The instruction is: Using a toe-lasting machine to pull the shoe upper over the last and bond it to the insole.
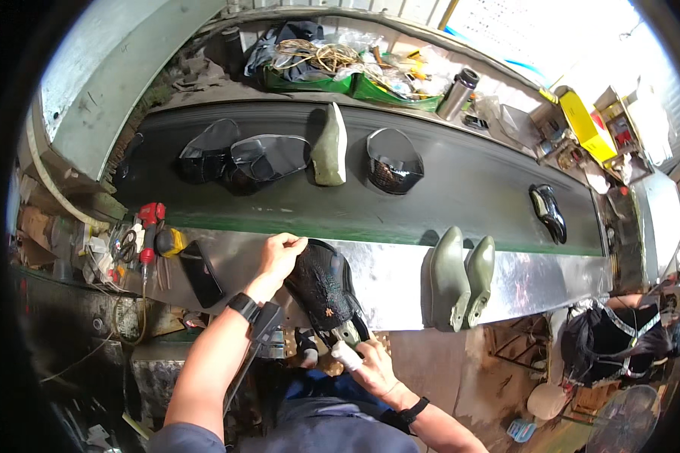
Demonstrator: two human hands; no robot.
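Observation:
In front of me a black, crocodile-textured shoe upper [317,285] lies over a green shoe last [347,333], whose heel end shows at the near side. My left hand [278,263] pinches the upper's far left edge between thumb and fingers. At the near end, my right hand [372,368], with white tape around one digit, grips the upper's heel edge beside the last. To the right, two bare green shoe lasts [449,275] rest side by side on the metal ledge [385,275].
On the black conveyor belt [468,181] are several black uppers [395,167], a green last with a white bottom [329,147] and a glossy black shoe [548,213]. A phone [202,273], a yellow-and-black tool [171,242] and a red tool [150,219] lie left. Behind stands a steel flask [459,93].

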